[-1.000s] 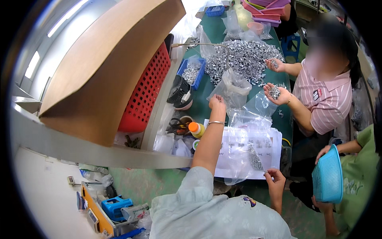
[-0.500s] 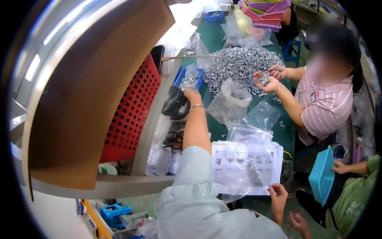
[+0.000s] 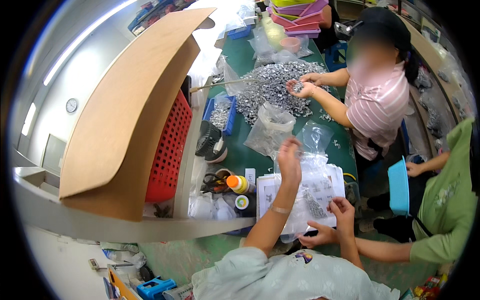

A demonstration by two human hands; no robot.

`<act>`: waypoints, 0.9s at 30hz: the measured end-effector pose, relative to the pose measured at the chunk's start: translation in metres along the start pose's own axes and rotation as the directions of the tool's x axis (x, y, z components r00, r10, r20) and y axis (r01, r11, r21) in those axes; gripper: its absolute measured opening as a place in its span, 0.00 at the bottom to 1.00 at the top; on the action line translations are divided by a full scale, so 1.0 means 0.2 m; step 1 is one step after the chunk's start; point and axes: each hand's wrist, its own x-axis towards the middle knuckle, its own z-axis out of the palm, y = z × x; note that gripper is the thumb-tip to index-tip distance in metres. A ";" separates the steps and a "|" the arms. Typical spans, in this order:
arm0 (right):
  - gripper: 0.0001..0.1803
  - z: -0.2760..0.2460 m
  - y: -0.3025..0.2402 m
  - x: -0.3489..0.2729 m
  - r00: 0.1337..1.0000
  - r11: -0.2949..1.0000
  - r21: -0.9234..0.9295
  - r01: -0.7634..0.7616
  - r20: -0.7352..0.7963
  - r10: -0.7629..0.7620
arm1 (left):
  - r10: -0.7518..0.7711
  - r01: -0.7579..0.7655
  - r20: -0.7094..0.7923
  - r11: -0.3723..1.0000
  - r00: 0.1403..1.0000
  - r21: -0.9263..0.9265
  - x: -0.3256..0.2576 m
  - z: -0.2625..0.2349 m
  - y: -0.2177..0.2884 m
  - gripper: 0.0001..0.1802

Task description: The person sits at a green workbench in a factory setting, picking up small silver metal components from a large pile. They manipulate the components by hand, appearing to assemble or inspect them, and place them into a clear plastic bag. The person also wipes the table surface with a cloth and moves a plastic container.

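The left hand (image 3: 290, 159) is hovering raised over the green table (image 3: 250, 155), fingers together and slightly curled, and whether it is pinching some small part I cannot tell. The right hand (image 3: 343, 209) is resting low at the near edge, fingers pinching the corner of a clear plastic bag (image 3: 312, 202) that is lying on a white printed sheet (image 3: 330, 182); a small cluster of shiny metal parts is sitting inside that bag, just left of the fingers.

Another hand (image 3: 320, 236) is reaching in from the person in green on the right, touching the bag's lower edge, so two people are working one bag (crowded!). My worry: a tug from either side could be tipping the bag's mouth and spilling the parts over the table edge. The raised hand could also be missing the opening, since the film is limp and hardly showing against the paper.

Counting now: one big heap of metal parts (image 3: 272, 87) far up the table, one blue bin (image 3: 221, 114) of them beside it, one red basket (image 3: 170, 145), one orange-capped bottle (image 3: 237, 183), at least three loose clear bags, and one teal basket (image 3: 399, 186) at the right.
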 end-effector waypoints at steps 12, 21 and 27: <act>0.07 0.19 -0.07 -0.26 0.989 0.988 -0.061 0.144 0.046 -0.142 | -0.263 -0.107 0.376 0.678 0.889 0.727 -0.84 -0.01 0.41 0.09; 0.06 0.35 -0.19 -0.56 0.910 0.800 -0.439 0.409 0.130 -0.394 | -0.313 0.101 0.286 0.814 0.906 0.571 -1.07 -0.07 0.61 0.09; 0.06 0.38 -0.11 -0.71 0.940 0.853 -0.395 0.341 0.169 -0.298 | -0.357 0.136 0.276 0.797 0.893 0.589 -1.18 -0.19 0.67 0.08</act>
